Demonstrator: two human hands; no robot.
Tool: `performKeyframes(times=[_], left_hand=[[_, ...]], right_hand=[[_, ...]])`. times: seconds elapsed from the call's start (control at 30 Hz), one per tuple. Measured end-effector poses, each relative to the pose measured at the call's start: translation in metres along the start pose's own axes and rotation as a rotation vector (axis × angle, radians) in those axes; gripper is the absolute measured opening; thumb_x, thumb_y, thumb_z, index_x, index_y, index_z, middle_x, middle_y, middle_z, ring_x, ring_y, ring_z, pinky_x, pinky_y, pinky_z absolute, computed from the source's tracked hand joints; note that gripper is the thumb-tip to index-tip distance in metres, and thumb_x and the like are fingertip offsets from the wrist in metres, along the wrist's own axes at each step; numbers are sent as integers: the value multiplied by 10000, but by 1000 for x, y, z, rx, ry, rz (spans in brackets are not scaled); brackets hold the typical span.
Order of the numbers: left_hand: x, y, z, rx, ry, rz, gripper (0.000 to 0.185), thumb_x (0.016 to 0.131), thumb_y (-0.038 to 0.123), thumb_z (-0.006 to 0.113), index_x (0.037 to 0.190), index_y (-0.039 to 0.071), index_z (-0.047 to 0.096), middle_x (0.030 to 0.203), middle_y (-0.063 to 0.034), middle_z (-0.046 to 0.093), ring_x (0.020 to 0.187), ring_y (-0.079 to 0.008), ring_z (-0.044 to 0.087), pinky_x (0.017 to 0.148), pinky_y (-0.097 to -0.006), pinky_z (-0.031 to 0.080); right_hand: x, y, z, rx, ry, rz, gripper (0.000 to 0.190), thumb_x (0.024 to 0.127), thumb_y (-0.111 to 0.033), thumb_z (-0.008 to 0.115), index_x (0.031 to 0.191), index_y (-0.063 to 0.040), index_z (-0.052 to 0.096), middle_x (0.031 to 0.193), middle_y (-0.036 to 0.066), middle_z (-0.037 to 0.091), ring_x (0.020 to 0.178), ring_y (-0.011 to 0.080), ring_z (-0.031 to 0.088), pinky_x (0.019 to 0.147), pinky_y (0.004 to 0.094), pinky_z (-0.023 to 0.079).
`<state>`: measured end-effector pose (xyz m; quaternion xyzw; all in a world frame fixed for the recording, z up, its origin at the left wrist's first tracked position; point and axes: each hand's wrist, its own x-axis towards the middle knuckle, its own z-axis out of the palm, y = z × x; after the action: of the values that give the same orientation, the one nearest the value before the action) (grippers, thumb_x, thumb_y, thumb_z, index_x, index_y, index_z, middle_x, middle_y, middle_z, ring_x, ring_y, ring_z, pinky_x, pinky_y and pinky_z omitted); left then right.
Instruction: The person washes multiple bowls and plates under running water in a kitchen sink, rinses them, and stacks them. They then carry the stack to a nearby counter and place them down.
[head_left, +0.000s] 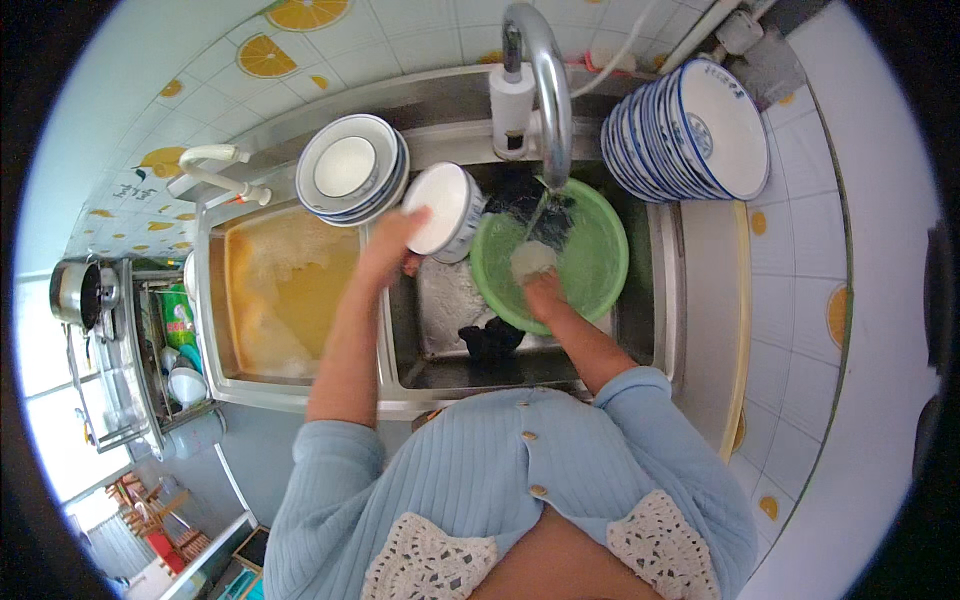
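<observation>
My left hand (394, 244), slightly blurred, grips a short stack of white bowls with blue patterns (442, 210) at its near left rim. The stack is tilted over the divider between the two sink basins. In the right basin sits a green plastic basin (621, 259) with water in it. My right hand (545, 296) is inside it, holding a pale round thing (534, 261), perhaps a small bowl; water and fingers partly hide it. A thin stream runs from the chrome faucet (556, 112) into the green basin.
Stacked plates and bowls (345, 166) stand behind the left basin, which holds cloudy yellowish water (300, 292). A tall leaning stack of blue-rimmed bowls (675, 135) is at the back right. A black cloth (491, 337) lies in the right basin. A white faucet (214, 169) rises at left.
</observation>
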<state>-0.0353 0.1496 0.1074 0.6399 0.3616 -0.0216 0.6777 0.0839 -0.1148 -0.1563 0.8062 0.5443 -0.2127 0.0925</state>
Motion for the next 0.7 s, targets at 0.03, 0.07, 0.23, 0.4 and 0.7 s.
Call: performKeyframes(times=[0.03, 0.07, 0.23, 0.4, 0.7], left_hand=[[4, 9, -28, 144, 92, 74, 499, 899, 495, 560, 646, 65, 552, 508, -33, 508, 375, -119, 455, 340, -276, 333], [1, 35, -42, 242, 196, 109, 491, 906, 475, 553, 765, 6, 580, 539, -52, 535, 387, -123, 481, 348, -282, 359], [22, 42, -135, 527, 487, 169, 381, 927, 283, 518, 1141, -31, 506, 605, -117, 587, 413, -173, 549, 348, -324, 398], [67, 56, -146, 700, 410, 33, 322, 926, 235, 504, 1117, -24, 501, 581, -142, 586, 399, -206, 551, 339, -359, 409], [57, 60, -149, 972, 463, -178, 427, 941, 391, 505, 1035, -19, 581, 561, -148, 597, 394, -216, 553, 406, -354, 443]], right_hand=[[4, 6, 9, 46, 43, -3, 372, 803, -177, 575, 1148, -52, 637, 1170, 191, 613, 1146, 340, 548, 1065, 476, 333], [7, 16, 25, 94, 84, 12, 377, 802, -175, 572, 1153, -58, 640, 1179, 178, 614, 1145, 335, 549, 1069, 471, 330], [-1, 10, -24, -16, 193, -20, 347, 868, -241, 570, 1161, -68, 641, 1153, 122, 638, 1110, 280, 572, 990, 441, 399], [10, 54, 16, 1297, 167, 200, 349, 953, -317, 554, 1163, -45, 611, 1011, 76, 643, 968, 173, 581, 849, 337, 453], [-36, 39, -126, 2492, 389, -199, 312, 992, -257, 491, 1177, -16, 564, 1147, 95, 628, 1044, 193, 591, 949, 346, 457]])
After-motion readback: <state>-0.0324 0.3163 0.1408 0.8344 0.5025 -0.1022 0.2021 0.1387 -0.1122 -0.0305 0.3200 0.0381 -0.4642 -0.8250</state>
